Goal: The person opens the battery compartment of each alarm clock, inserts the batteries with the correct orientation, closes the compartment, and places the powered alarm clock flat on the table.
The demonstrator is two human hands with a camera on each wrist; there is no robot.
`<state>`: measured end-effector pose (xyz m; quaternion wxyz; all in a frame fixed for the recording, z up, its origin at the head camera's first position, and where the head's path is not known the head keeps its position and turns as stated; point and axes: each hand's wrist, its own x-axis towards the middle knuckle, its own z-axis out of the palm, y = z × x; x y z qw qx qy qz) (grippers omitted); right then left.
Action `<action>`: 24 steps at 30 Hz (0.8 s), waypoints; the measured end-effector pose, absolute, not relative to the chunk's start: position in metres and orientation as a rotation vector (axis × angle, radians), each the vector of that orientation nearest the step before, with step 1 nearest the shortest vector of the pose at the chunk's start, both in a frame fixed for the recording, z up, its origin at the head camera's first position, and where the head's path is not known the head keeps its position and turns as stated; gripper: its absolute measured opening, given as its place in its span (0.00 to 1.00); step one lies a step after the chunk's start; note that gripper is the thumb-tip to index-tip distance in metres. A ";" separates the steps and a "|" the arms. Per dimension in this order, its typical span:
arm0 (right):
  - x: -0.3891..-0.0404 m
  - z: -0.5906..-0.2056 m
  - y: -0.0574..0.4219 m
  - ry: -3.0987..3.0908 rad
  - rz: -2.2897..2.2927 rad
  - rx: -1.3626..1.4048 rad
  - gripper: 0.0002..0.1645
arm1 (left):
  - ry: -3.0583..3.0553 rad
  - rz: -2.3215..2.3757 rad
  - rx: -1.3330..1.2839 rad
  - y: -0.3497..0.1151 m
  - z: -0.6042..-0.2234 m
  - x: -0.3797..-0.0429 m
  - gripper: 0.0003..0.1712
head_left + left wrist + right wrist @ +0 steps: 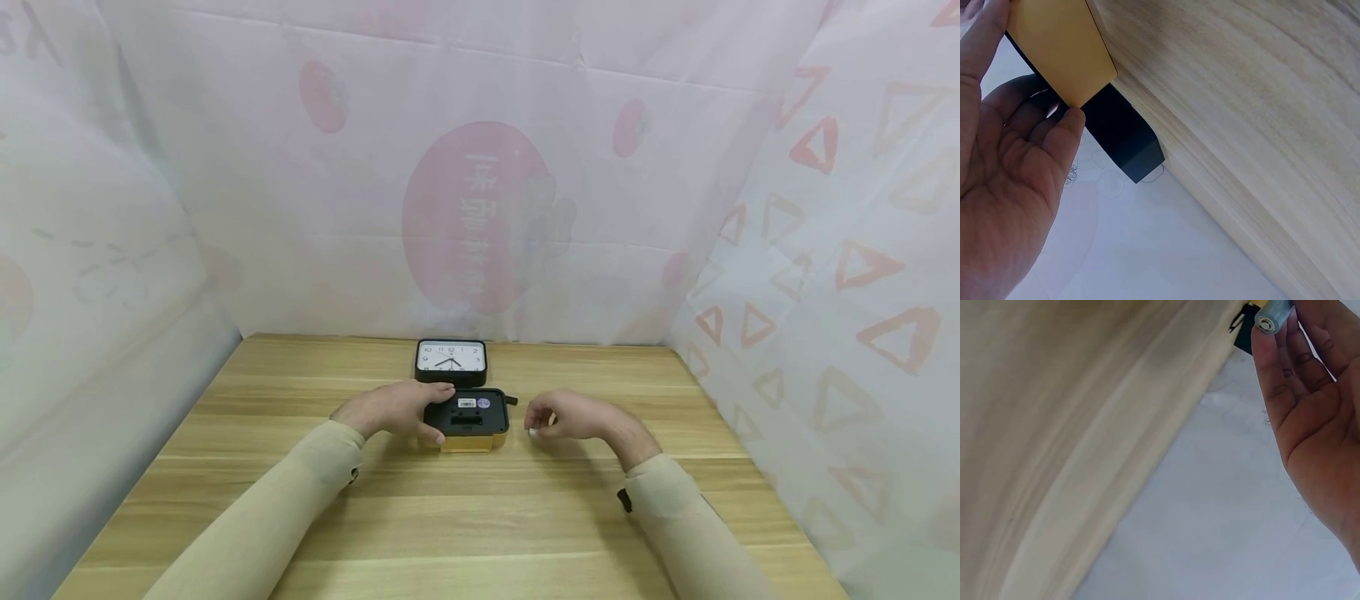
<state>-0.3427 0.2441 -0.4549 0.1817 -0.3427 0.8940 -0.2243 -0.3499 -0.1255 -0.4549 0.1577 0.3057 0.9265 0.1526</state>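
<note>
A yellow-sided clock (474, 442) lies with its black back up on the table, with a label and a battery slot (467, 419) showing. My left hand (401, 408) grips its left end, thumb at the near corner and fingers over the far side; the left wrist view shows the fingers round the yellow side (1063, 50). To the right of this clock, my right hand (573, 415) pinches a small cylindrical battery (1274, 315) between thumb and fingers, a little above the table. The battery is mostly hidden in the head view.
A black-framed clock (452, 358) with a white dial lies face up just behind the yellow one. A small black piece (512, 400) sits at the yellow clock's right side. Printed white cloth (360, 250) hangs behind and on both sides of the wooden table (450, 517).
</note>
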 end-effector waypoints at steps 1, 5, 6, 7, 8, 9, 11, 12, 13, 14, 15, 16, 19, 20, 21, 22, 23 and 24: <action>-0.343 -0.452 0.242 2.527 -0.636 -0.980 0.05 | 2.650 0.436 0.874 -0.126 -0.454 -0.350 0.55; -0.345 -0.445 0.232 2.539 -0.641 -0.992 0.06 | 2.649 0.436 0.880 -0.126 -0.454 -0.350 0.55; -0.345 -0.443 0.229 2.543 -0.638 -0.999 0.06 | 2.648 0.436 0.879 -0.126 -0.454 -0.350 0.55; -0.346 -0.442 0.226 2.547 -0.635 -1.004 0.05 | 2.648 0.436 0.881 -0.125 -0.454 -0.350 0.55; -0.346 -0.440 0.223 2.550 -0.630 -1.012 0.05 | 2.650 0.433 0.882 -0.125 -0.455 -0.350 0.55; -0.347 -0.440 0.220 2.554 -0.623 -1.014 0.05 | 2.650 0.433 0.880 -0.125 -0.455 -0.350 0.55; -0.348 -0.438 0.215 2.562 -0.606 -1.020 0.05 | 2.650 0.435 0.871 -0.125 -0.456 -0.351 0.55; -0.348 -0.437 0.212 2.568 -0.598 -1.025 0.06 | 2.650 0.437 0.868 -0.126 -0.456 -0.351 0.55; -0.349 -0.437 0.209 2.571 -0.592 -1.031 0.06 | 2.652 0.441 0.867 -0.126 -0.456 -0.351 0.55; -0.349 -0.436 0.207 2.574 -0.585 -1.039 0.06 | 2.652 0.443 0.864 -0.126 -0.457 -0.352 0.55; -0.350 -0.436 0.204 2.578 -0.579 -1.040 0.07 | 2.650 0.448 0.861 -0.126 -0.457 -0.352 0.55; -0.350 -0.436 0.202 2.580 -0.576 -1.041 0.08 | 2.650 0.450 0.862 -0.126 -0.457 -0.352 0.55; -0.351 -0.434 0.195 2.587 -0.570 -1.041 0.08 | 2.651 0.453 0.871 -0.126 -0.457 -0.352 0.55; -0.352 -0.434 0.192 2.591 -0.567 -1.039 0.07 | 2.652 0.452 0.873 -0.126 -0.456 -0.352 0.55; -0.352 -0.434 0.190 2.595 -0.563 -1.038 0.07 | 2.652 0.453 0.874 -0.126 -0.456 -0.352 0.55; -0.352 -0.433 0.187 2.598 -0.561 -1.040 0.06 | 2.652 0.454 0.874 -0.125 -0.456 -0.352 0.56; -0.353 -0.433 0.185 2.602 -0.556 -1.049 0.05 | 2.652 0.457 0.873 -0.125 -0.456 -0.351 0.56; -0.353 -0.433 0.182 2.607 -0.551 -1.057 0.05 | 2.652 0.457 0.873 -0.126 -0.455 -0.351 0.56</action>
